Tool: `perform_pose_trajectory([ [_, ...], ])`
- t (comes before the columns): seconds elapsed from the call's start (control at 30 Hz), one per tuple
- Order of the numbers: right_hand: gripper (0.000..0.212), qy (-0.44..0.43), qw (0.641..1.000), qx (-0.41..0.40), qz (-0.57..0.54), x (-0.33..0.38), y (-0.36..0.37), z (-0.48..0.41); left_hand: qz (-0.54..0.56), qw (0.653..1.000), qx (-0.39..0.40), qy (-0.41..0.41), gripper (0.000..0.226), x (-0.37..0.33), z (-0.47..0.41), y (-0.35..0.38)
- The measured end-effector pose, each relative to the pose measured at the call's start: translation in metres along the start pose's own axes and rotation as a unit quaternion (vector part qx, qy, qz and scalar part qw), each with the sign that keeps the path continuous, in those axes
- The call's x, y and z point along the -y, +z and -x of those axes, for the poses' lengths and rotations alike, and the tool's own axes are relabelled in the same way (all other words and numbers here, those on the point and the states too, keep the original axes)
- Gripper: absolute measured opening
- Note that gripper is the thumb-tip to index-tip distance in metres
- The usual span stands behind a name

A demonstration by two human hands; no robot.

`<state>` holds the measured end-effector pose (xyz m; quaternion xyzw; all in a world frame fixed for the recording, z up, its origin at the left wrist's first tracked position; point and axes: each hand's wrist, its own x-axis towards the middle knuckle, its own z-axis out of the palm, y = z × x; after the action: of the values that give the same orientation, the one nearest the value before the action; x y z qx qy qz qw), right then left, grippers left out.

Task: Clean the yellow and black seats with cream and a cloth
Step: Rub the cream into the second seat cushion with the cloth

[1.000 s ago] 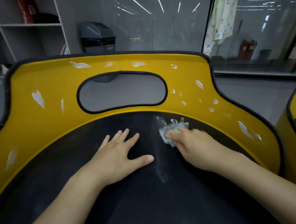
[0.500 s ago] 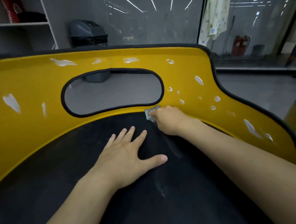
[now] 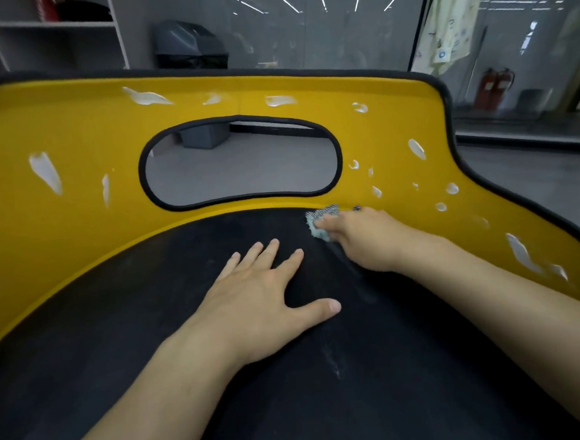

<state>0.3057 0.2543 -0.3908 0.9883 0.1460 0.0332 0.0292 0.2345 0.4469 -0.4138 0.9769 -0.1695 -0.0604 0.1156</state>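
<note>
R grip (image 3: 369, 238) pinches cloth (image 3: 319, 223) at top edge of black pad (image 3: 186, 330). L grip (image 3: 263, 297) flat, fingers spread, on pad.

Matt black, smooth yellow seat (image 3: 70, 139); patterned cloth (image 3: 319, 221)

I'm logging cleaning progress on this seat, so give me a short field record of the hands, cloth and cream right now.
left hand: flat, fingers spread, resting on the black panel
right hand: holds the cloth at the panel's upper edge, beside the yellow surround
cloth: small, crumpled, pale blue-grey
cream: white dabs scattered over the yellow surround, unwiped
black panel: faint whitish streaks below the cloth
</note>
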Motion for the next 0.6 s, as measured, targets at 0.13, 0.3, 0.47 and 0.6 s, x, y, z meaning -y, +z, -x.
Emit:
perform_pose_trajectory([
  [0.13,0.045,0.031,0.999,-0.005,-0.024,0.004,0.01,-0.036,-0.003,1.0,0.002,-0.003,0.096,0.0,0.004,-0.003],
  [0.3,0.045,-0.021,1.0,-0.007,-0.008,0.004,-0.001,0.063,0.0,1.0,0.001,-0.004,0.096,-0.001,0.005,-0.002],
  [0.47,0.053,-0.046,0.997,0.046,-0.032,0.013,-0.011,0.119,-0.004,1.0,-0.005,-0.004,0.096,-0.001,0.003,0.0],
  [0.6,0.042,-0.013,1.0,-0.008,-0.013,0.008,0.0,0.043,-0.004,1.0,-0.003,0.001,0.096,-0.001,0.003,0.0],
])
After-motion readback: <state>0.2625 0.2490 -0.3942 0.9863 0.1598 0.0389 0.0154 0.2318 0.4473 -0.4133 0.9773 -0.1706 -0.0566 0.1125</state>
